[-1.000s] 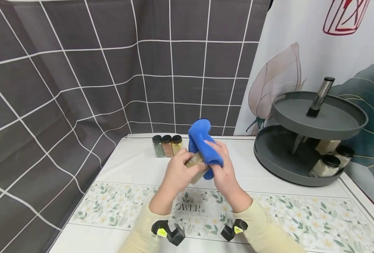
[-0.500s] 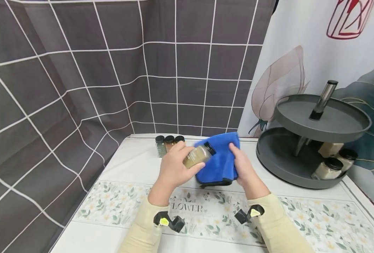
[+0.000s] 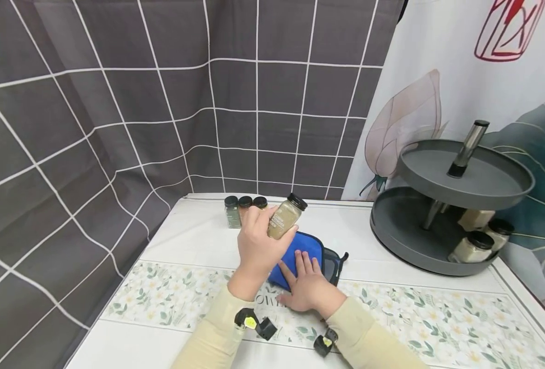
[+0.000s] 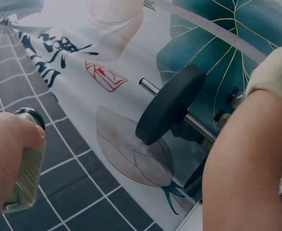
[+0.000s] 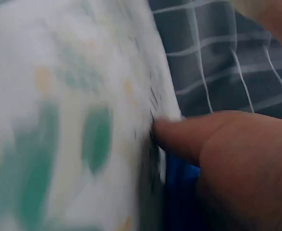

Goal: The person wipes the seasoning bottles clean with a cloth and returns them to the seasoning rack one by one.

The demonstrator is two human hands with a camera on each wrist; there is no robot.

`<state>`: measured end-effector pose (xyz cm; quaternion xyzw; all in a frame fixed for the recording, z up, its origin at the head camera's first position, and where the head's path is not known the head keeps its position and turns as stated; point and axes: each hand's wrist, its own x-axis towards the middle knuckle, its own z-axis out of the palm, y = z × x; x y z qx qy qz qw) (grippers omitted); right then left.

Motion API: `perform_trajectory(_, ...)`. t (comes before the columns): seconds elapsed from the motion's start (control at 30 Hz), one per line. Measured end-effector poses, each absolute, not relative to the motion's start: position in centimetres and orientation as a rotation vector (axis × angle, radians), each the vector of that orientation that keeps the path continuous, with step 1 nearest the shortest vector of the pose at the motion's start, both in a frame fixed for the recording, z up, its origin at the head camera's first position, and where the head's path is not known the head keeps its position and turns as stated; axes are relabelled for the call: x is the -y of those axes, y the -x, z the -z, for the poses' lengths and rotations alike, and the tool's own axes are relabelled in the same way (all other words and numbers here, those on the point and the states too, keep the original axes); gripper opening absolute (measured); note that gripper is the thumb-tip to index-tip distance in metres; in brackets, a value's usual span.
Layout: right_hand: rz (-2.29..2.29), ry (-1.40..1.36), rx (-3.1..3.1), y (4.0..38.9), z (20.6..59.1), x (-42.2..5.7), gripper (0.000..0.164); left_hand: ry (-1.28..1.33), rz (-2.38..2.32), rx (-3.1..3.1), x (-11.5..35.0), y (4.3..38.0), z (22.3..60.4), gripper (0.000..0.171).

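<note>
In the head view my left hand (image 3: 259,245) grips a glass spice jar (image 3: 284,219) with a black lid and tan powder inside. The jar is tilted, its lid up and to the right, above the table. My right hand (image 3: 310,288) lies with fingers spread on a blue cloth (image 3: 310,247), which is flat on the table and has a dark edge and a grey part at its right. In the left wrist view, the jar (image 4: 30,168) shows beside the left hand (image 4: 6,159). The right wrist view shows the thumb of the right hand (image 5: 247,159) near the table surface.
Behind the left hand stand several-coloured spice jars (image 3: 233,212) in a short row, partly hidden. A two-tier grey turntable rack (image 3: 466,189) stands at the right, with jars (image 3: 472,247) on its lower tier. A floral strip (image 3: 170,297) runs along the white table (image 3: 184,236).
The cloth has gone from around the jar down onto the table. My right hand has released its grip and now presses on it. My left hand still holds the jar, now more upright.
</note>
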<state>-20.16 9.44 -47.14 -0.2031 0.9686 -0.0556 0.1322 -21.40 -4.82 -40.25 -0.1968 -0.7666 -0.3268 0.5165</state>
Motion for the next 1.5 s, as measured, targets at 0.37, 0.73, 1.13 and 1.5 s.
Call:
perform_trajectory(0.37, 1.988, 0.861, -1.925, 22.3, 40.9, -14.9, 0.085, 0.531, 0.658, 1.768, 4.3, 22.0, 40.7, 0.053)
perform_trajectory(0.73, 2.058, 0.506, -2.541, 22.8, 40.6, -18.4, 0.053, 0.737, 0.554, 2.197, 3.0, 22.0, 42.3, 0.078)
perform_trajectory(1.13, 0.61, 0.349, -3.517, 22.9, 40.0, -33.4, 0.06, 0.494, 0.798, 2.357, 6.6, 23.0, 40.9, 0.066)
perform_trajectory(1.5, 0.636, -0.002, -3.209, 22.0, 41.2, -38.8, 0.088, 0.393, 0.851, 2.355, 8.2, 23.8, 40.5, 0.061)
